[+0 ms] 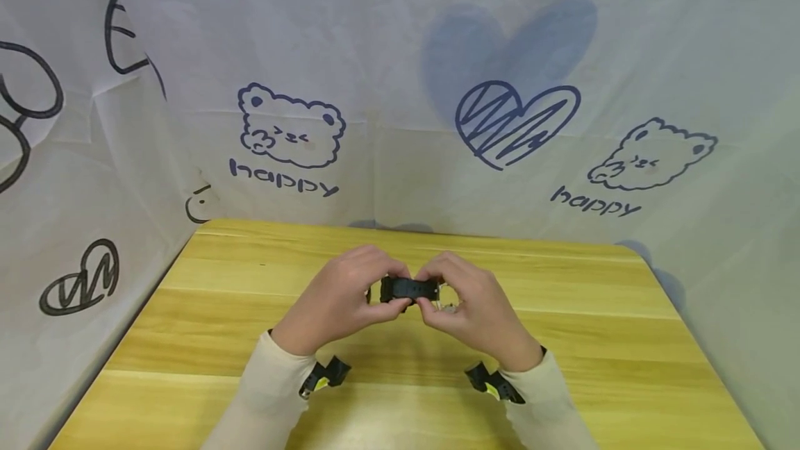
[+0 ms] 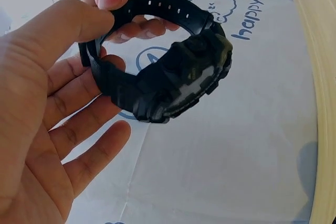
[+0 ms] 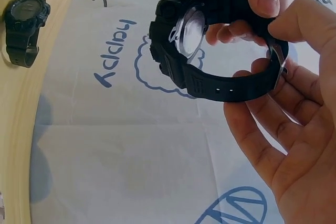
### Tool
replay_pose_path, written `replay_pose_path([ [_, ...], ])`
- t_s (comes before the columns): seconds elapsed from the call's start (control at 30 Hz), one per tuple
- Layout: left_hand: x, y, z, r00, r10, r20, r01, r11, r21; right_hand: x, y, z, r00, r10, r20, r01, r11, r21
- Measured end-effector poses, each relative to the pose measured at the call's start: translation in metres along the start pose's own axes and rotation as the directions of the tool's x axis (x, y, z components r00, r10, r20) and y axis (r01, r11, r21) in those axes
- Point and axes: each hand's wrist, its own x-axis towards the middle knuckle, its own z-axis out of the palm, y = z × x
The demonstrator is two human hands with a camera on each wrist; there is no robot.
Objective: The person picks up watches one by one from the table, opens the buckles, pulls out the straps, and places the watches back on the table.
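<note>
Both hands hold a black wristwatch (image 1: 412, 288) above the wooden table. Its strap forms a loop, joined where the two hands meet. My left hand (image 1: 344, 297) pinches the strap between thumb and fingers, its lower fingers spread beneath the band in the left wrist view. Close against it, my right hand (image 1: 476, 307) pinches the strap at the metal buckle (image 3: 278, 66). The watch case (image 2: 189, 80) faces away from the hands; its shiny metal back (image 3: 191, 34) shows inside the loop in the right wrist view. Fingertips cover part of the strap join.
A second dark watch (image 3: 26, 17) rests on the table (image 3: 16, 129) in the right wrist view. Behind the table hangs a pale cloth (image 1: 406, 158) with blue hearts and bear drawings. Small black devices (image 1: 331, 371) are strapped at both wrists.
</note>
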Motion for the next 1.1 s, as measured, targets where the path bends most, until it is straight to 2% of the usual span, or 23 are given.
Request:
replay_pose_path([
  [0.17, 0.0007, 0.0012, 0.0007, 1.0, 0.019, 0.0, -0.019, 1.0, 0.012, -0.0007, 0.0015, 0.0017, 0.999, 0.031, 0.018, -0.031, 1.0, 0.004],
  [0.33, 0.0003, 0.0025, 0.0004, 1.0, 0.007, 0.007, -0.007, 0.998, 0.06, -0.0004, 0.0027, 0.002, 0.999, 0.033, 0.023, -0.031, 0.997, -0.067],
  [0.47, 0.0011, 0.0031, -0.0005, 1.0, -0.01, 0.016, 0.009, 0.999, 0.049, -0.0004, 0.0025, 0.0008, 1.0, 0.025, 0.008, -0.024, 0.994, -0.105],
  [0.8, 0.0008, 0.0006, 0.0007, 1.0, -0.021, 0.009, 0.02, 0.999, 0.05, 0.0002, 0.0044, 0.0022, 0.999, -0.018, -0.028, 0.015, 0.995, -0.095],
  [1.1, 0.0008, 0.0007, 0.0008, 1.0, -0.019, 0.009, 0.019, 0.999, 0.049, -0.0006, 0.0041, -0.0002, 1.0, 0.0, -0.008, 0.0, 0.995, -0.1],
])
